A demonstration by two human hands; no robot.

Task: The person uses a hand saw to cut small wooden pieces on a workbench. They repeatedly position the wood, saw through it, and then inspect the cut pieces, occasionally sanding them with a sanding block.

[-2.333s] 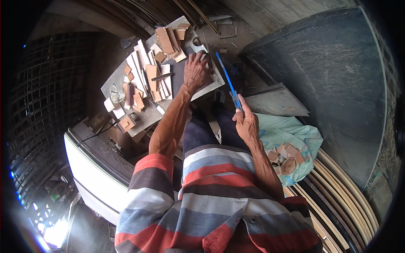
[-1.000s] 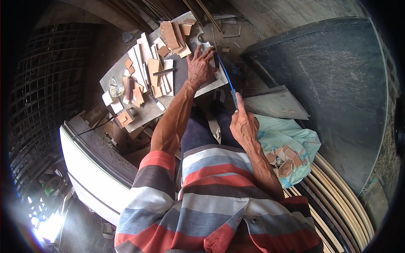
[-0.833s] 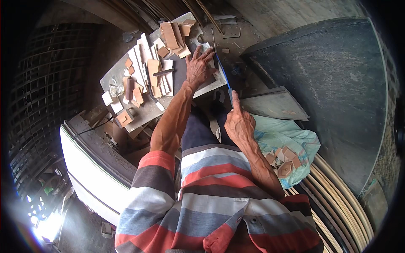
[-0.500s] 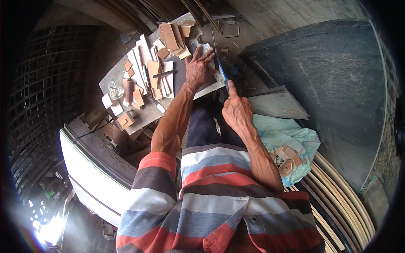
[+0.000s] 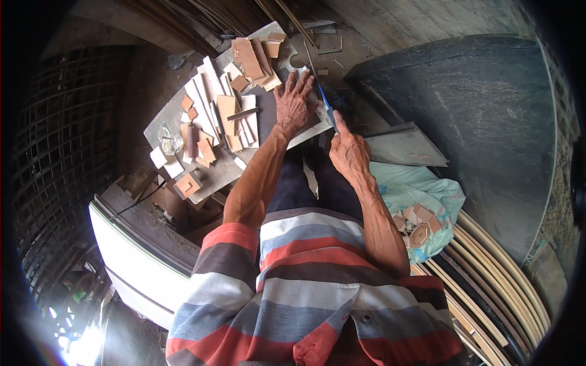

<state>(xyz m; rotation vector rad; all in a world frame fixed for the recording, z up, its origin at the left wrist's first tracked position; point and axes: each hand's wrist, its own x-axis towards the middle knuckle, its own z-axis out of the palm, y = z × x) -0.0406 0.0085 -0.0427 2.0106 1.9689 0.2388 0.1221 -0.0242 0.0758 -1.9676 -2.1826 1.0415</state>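
My left hand (image 5: 293, 105) lies flat with its fingers spread, pressing on a dark brown board (image 5: 267, 116) at the right part of the worktable (image 5: 210, 186). My right hand (image 5: 350, 148) is closed round the handle of a hand saw (image 5: 323, 96), index finger stretched along it. The saw's long narrow blade, with a blue stretch, points away from me along the table's right edge, just right of my left hand. Whether its teeth touch the board I cannot tell. Left of the board lie pale wood strips (image 5: 204, 100) and a small dark bar (image 5: 243, 114).
Brown wood offcuts (image 5: 247, 58) are stacked at the table's far end. At right stand a large dark panel (image 5: 464, 110) and a pale green sack (image 5: 421, 189) with wood pieces (image 5: 418, 222) on it. Long wooden strips (image 5: 500, 274) lie lower right; a white panel (image 5: 140, 262) stands lower left.
The saw and my right hand have shifted slightly toward me and to the right. My left hand stays spread on the board. The whole view has moved a little.
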